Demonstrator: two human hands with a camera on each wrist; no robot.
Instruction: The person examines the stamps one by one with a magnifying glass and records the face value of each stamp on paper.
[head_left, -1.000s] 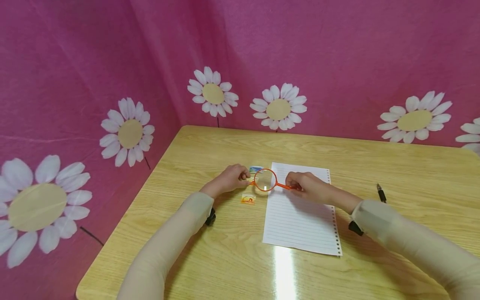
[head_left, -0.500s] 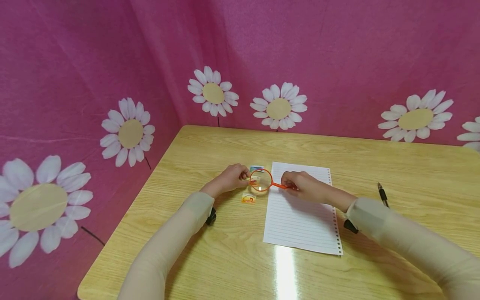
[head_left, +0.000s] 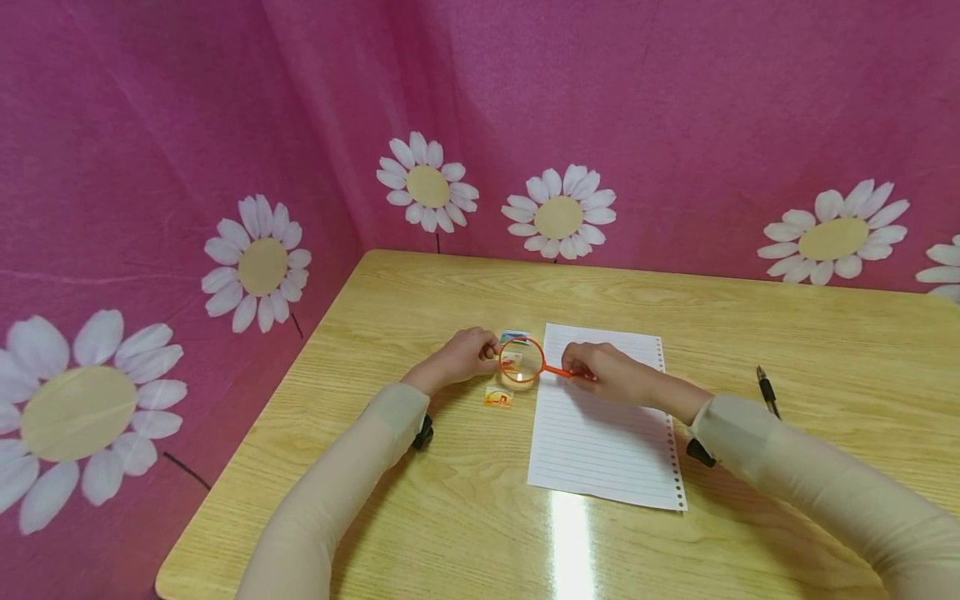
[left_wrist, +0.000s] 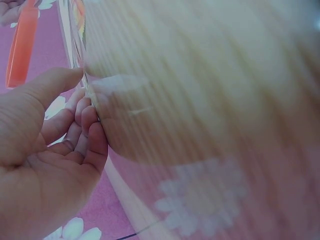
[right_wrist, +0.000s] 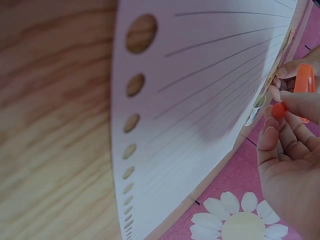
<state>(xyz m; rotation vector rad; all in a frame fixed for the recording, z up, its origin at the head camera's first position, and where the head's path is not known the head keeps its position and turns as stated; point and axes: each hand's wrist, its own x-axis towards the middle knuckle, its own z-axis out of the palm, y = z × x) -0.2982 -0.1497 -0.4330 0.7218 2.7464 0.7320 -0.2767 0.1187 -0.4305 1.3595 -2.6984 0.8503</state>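
My right hand [head_left: 611, 371] pinches the handle of an orange magnifying glass [head_left: 557, 371] between thumb and fingers. In the right wrist view the round end of the handle [right_wrist: 278, 109] pokes out of the fingertips. The lens overlaps a small yellow-and-red printed card [head_left: 512, 360] in the head view, the middle one of three. My left hand [head_left: 468, 354] pinches that card's left edge, thumb on top and the other fingers curled low at the table. A blue printed card [head_left: 515, 336] lies just beyond, and a yellow-orange one [head_left: 498, 397] nearer to me.
A lined sheet of paper [head_left: 600, 454] with punched holes along its right edge lies under my right hand. To the right is a black pen [head_left: 766, 388]. A pink curtain with daisies [head_left: 645, 100] stands behind and left of the wooden table [head_left: 420, 517].
The magnifying glass has shifted slightly left with my right hand, bringing its lens over the middle card. My left hand has stayed in place.
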